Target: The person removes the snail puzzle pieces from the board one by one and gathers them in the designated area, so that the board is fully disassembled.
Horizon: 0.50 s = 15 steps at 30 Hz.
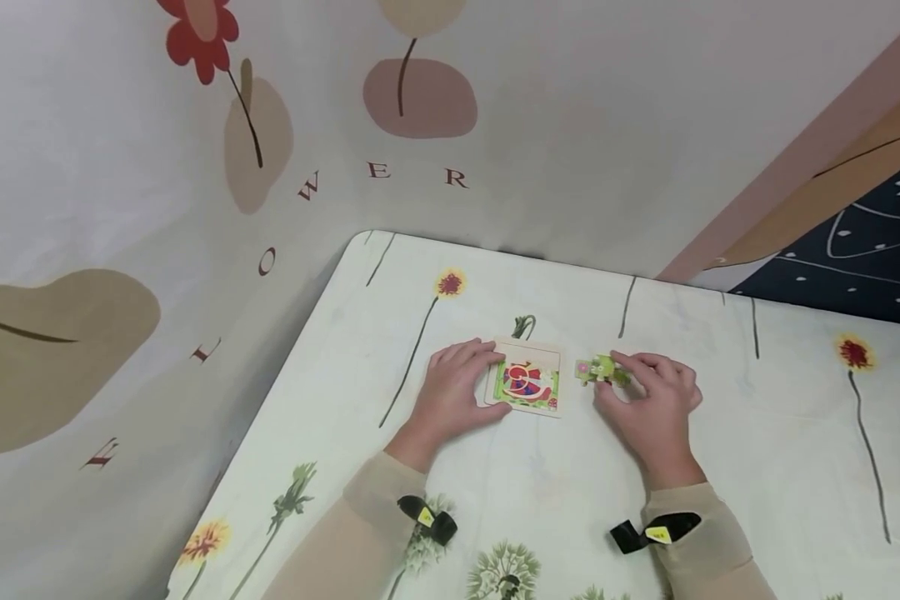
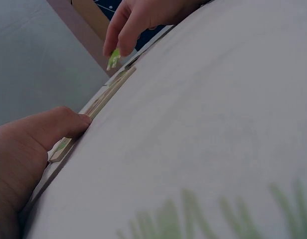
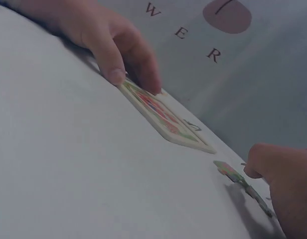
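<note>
A small square wooden puzzle board lies on the table, with red, blue and green pieces in its lower part and bare wood along the top. My left hand grips it from the left, thumb at the near edge and fingers at the far edge. To the right of the board, my right hand pinches a green puzzle piece with a pink patch between thumb and fingers. In the right wrist view the piece is tilted over its shadow, apart from the board.
A white cloth printed with flowers covers the table. Behind it and to the left stands a pale wall hanging with lettering and plant shapes. Dark straps with small devices sit on both sleeves.
</note>
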Motion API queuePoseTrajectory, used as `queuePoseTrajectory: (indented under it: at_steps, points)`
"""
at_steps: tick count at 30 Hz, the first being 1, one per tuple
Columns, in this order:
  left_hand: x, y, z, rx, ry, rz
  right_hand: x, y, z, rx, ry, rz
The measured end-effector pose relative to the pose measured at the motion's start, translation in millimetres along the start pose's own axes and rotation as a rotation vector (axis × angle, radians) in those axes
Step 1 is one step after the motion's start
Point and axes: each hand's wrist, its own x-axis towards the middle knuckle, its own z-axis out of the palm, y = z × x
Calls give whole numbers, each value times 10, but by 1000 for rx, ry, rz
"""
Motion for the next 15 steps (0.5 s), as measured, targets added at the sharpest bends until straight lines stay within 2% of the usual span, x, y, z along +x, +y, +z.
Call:
queuePoseTrajectory:
  at_steps: [8, 15]
  points:
    - [3, -7, 9, 6, -6, -4, -54, 201, -214, -12, 60, 20]
    - [5, -2, 17, -6, -5, -5, -107, 231, -315, -52, 45, 118]
